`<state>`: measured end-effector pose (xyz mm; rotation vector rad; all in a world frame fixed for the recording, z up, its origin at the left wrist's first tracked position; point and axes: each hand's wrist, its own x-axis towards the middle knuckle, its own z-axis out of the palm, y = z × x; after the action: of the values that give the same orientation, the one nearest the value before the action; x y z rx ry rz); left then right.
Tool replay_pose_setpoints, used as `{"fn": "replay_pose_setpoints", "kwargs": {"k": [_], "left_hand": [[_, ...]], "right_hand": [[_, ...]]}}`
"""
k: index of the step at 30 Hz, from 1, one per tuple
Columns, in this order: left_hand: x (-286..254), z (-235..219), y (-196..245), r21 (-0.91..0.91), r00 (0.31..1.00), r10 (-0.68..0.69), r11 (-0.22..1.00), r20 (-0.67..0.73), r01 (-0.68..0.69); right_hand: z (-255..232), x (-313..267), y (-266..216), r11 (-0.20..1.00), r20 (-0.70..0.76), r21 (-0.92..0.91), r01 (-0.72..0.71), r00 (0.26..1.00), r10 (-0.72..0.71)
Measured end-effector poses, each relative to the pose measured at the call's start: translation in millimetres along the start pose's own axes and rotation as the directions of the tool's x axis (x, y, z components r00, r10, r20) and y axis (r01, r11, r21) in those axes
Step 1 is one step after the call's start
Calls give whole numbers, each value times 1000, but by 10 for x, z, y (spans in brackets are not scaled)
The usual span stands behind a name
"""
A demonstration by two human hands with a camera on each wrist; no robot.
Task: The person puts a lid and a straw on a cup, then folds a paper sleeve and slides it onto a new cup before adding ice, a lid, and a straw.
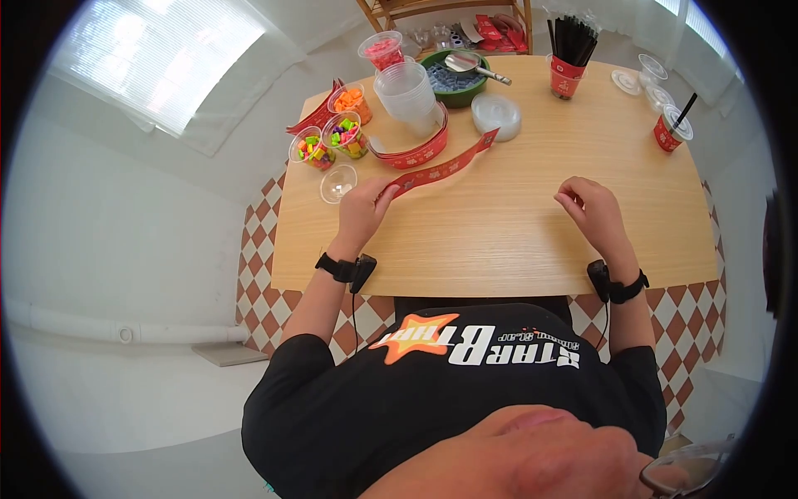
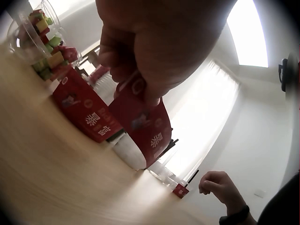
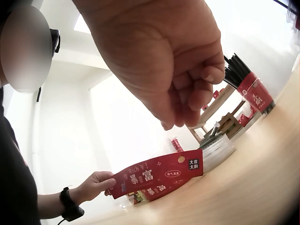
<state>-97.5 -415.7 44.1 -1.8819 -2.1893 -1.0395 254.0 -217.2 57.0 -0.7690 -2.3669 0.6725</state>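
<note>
My left hand pinches one end of a red printed paper cup sleeve between thumb and fingers. The strip curves away to the right, its far end by a stack of clear lids. In the right wrist view white lettering shows on the held sleeve. More red sleeves lie just behind it, around the foot of a stack of clear plastic cups. My right hand hovers over the right part of the table, fingers loosely curled, with nothing in them.
Cups of coloured pieces stand at the left, near a clear dome lid. Behind are a green bowl with a metal scoop and a cup of black straws. A lidded cup with a straw stands at right.
</note>
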Motion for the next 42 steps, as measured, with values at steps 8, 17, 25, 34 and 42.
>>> {"fn": "replay_pose_setpoints", "kwargs": {"k": [8,17,25,34,42], "left_hand": [[-96,63,-315,201,996,-83,976,-34,88],[-28,161,-317,341,989,-131,929,-62,144],[334,359,4,446,995,88,893,-45,-59],[588,760,-370,352,996,32,934,87,-61],[494,674,76,373,983,183,911,20,-177]], "right_hand": [[-155,-171,160,996,-28,67,-62,998,64],[-209,-236,205,989,-10,96,-112,994,113],[-272,-238,218,988,-3,83,-128,992,128],[-479,-298,314,982,-60,59,-177,982,180],[-804,-286,801,953,-332,-176,-244,927,176]]}}
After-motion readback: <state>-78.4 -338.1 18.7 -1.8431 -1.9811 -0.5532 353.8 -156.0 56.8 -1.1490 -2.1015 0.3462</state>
